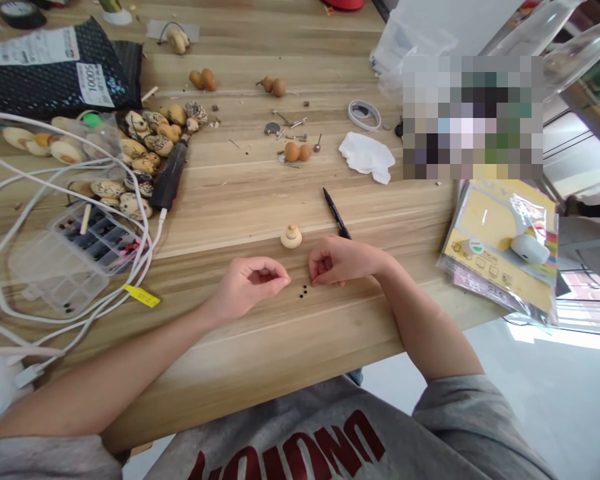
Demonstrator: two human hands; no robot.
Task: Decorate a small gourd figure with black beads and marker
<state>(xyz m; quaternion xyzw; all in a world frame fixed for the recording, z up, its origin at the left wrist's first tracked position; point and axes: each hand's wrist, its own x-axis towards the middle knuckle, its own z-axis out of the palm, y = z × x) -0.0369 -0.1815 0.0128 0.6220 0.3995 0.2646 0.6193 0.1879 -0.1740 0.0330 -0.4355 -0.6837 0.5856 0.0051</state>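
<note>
Grey sleeves (pixel 460 413); curled left hand (pixel 250 283), right hand (pixel 337 261) flank round black beads (pixel 303 291).

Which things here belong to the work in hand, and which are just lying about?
In hand: tiny black beads on the wood between the left hand and right hand; small pale gourd just beyond.
Lying about: black pen; heap of patterned gourds; white cables; crumpled white tissue.

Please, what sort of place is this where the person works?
Probably a hobby craft bench, at home or in a small workshop. The pale wooden table bears a heap of small patterned gourds, a black pen-shaped power tool and a clear plastic compartment box.
</note>
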